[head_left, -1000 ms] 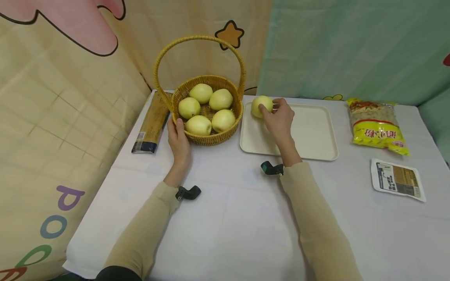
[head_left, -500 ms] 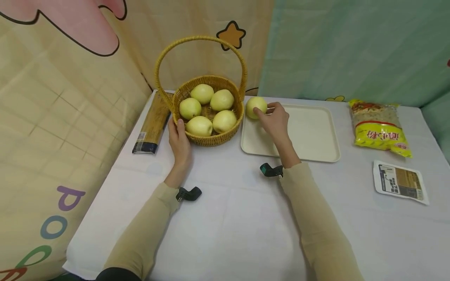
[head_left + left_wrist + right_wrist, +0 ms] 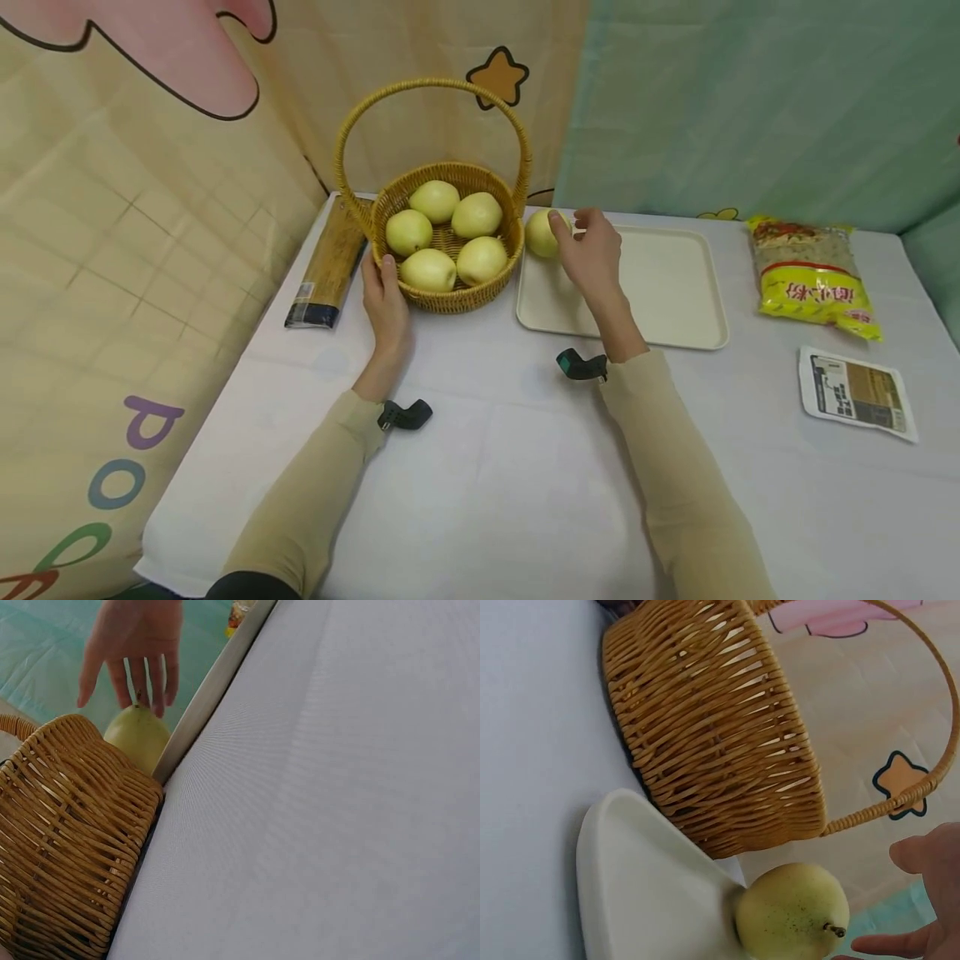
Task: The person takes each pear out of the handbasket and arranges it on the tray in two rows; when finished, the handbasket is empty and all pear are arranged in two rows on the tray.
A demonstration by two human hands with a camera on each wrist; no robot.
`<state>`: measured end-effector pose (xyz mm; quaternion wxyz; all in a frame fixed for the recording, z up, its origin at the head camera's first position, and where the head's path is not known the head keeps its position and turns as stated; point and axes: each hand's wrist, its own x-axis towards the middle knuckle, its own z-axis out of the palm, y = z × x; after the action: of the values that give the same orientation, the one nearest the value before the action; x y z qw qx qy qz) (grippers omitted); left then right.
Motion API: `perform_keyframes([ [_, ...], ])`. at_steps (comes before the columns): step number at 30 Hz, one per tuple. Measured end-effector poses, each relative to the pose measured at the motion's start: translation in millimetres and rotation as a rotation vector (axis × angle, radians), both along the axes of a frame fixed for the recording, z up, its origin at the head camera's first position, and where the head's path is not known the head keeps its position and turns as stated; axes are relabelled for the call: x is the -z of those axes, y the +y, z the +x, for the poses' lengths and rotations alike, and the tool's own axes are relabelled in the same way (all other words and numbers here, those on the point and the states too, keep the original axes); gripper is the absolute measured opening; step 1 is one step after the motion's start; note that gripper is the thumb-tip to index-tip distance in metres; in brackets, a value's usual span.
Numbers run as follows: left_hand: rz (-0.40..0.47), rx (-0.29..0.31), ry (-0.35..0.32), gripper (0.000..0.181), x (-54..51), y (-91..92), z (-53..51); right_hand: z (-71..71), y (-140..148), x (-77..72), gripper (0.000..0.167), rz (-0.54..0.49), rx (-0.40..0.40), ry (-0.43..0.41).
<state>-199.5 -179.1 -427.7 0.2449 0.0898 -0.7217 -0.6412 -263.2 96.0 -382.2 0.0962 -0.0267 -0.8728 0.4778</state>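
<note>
Shifted left, the pear (image 3: pixel 541 236) sits on the tray (image 3: pixel 663 287) near the bench's (image 3: pixel 487 475) far edge, our right grip (image 3: pixel 595 257) released; our left grip (image 3: pixel 387 307), unclenched, rests against the basket (image 3: pixel 450 302). We'd best withdraw gently, lest it roll.

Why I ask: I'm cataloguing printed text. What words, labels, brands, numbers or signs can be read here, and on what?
"o": blue letter, curtain.
"p" or "d": purple letter, curtain; tilted, so I can't tell which.
Green letter and red letter, curtain: unclear; the red is cut off.
Yellow bag: large red characters, too blurred to quote.
White pouch: dark characters, too small.
Long pack: pale label, too small.
No legible numbers.
</note>
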Motion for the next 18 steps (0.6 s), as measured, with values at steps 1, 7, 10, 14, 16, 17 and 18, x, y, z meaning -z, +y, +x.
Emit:
perform_keyframes([
  [1, 0.0, 0.004, -0.006, 0.053, -4.3, 1.4, 2.8, 0.9, -0.4, -2.6, 0.066, -0.007, -0.006, 0.02],
  [7, 0.011, 0.008, -0.008, 0.053, -21.5, 8.1, 14.9, 9.0, -5.6, -21.8, 0.062, -0.03, -0.026, 0.115],
  [10, 0.014, 0.004, -0.008, 0.052, -22.0, 8.2, 15.5, 14.8, -10.1, -32.2, 0.057, -0.047, -0.048, 0.172],
  [14, 0.015, 0.006, -0.007, 0.051, -21.4, 7.5, 14.7, 21.4, -16.0, -42.4, 0.051, -0.095, -0.089, 0.229],
  [16, 0.018, 0.009, -0.005, 0.05, -21.3, 7.3, 14.3, 23.5, -18.3, -44.8, 0.048, -0.116, -0.107, 0.236],
  [17, 0.019, 0.008, -0.003, 0.05, -21.2, 7.3, 14.0, 24.0, -19.4, -45.4, 0.047, -0.127, -0.116, 0.234],
  [18, 0.021, 0.009, -0.001, 0.05, -21.0, 7.3, 13.8, 24.4, -20.5, -45.6, 0.045, -0.135, -0.127, 0.233],
])
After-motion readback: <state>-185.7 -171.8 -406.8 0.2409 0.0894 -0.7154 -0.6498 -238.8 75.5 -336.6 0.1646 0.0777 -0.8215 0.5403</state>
